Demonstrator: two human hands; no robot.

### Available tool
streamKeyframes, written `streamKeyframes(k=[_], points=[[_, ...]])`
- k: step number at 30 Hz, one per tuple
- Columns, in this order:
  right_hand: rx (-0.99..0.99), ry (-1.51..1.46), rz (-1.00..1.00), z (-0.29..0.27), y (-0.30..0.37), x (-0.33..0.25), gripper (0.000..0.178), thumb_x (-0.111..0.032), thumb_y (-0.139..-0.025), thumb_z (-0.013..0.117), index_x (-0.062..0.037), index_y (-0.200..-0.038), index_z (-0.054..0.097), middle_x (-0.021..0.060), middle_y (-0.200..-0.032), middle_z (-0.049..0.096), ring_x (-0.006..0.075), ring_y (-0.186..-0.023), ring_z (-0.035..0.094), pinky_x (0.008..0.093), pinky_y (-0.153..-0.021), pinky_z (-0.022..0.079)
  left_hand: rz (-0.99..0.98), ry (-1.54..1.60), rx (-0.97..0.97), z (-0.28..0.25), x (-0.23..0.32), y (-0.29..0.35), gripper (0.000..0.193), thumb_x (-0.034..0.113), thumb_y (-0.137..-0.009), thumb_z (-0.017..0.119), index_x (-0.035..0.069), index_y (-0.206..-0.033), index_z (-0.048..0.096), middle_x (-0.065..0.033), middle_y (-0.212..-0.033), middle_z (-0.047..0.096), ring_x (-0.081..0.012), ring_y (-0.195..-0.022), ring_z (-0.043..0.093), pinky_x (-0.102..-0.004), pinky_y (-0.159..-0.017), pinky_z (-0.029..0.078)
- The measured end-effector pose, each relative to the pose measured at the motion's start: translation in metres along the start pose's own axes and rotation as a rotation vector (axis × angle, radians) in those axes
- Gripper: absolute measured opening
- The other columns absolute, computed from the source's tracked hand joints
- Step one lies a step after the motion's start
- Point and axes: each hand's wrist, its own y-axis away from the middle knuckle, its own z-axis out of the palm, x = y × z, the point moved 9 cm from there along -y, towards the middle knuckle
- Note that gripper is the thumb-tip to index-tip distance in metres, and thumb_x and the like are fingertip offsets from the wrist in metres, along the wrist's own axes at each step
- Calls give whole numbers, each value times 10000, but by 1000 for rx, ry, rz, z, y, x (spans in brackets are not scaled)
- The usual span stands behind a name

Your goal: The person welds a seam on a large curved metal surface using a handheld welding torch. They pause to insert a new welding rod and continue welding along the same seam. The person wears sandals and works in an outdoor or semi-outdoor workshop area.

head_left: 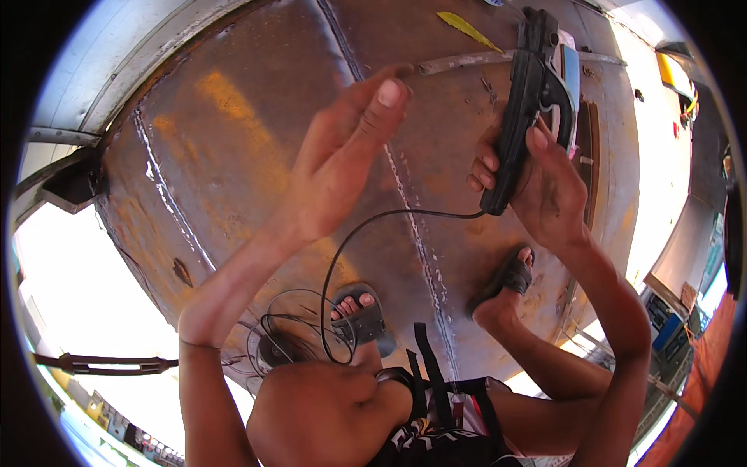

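Note:
In my right hand (551, 183) is a long black corded tool (523, 117) with a loop-shaped guard along its right side. My fingers and thumb wrap round its lower end, and it points up and away from me. A thin black cable (366, 220) leaves that end and curves down to loose coils (299, 315) by my left foot. My left hand (338, 152) hovers to the left of the tool, apart from it. Its thumb and index finger stretch out to the right with nothing held; the other fingers are mostly hidden.
Below lies a rusty metal sheet (257, 179) with whitish seams. A thin bar (459, 61) and a yellow leaf (469, 31) lie at the far side. Behind the tool is a pale blue and white object (569, 78). My sandalled feet (359, 315) rest on the sheet.

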Motion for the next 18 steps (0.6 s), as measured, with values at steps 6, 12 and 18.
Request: streamKeyframes(k=[6,12,18], points=[[386,-61,82,-80,80,-69,482,-454,-917,752,-132,-1209,544,86,-959,633,231,-833,649,407,-749,553,-169,316,-96,24,7,-55,704,546,-1125,262,2,-1527,454,-172,-1524,529,-270,-1345,566,-404,-1170,417],[395,-65,114,-156,142,-41,486,-428,-904,770,-115,-1192,536,92,-953,645,238,-833,670,394,-746,570,-347,832,-806,125,13,-60,668,469,-1128,324,-7,-1597,316,-191,-1617,407,-281,-1472,438,-412,-1264,335],[-63,-153,87,-193,152,15,467,-382,-903,773,-90,-1160,514,102,-957,644,225,-843,670,363,-754,568,-346,497,-337,159,-1,-70,639,313,-1113,462,-43,-1602,255,-230,-1623,375,-319,-1482,421,-409,-1274,342]])
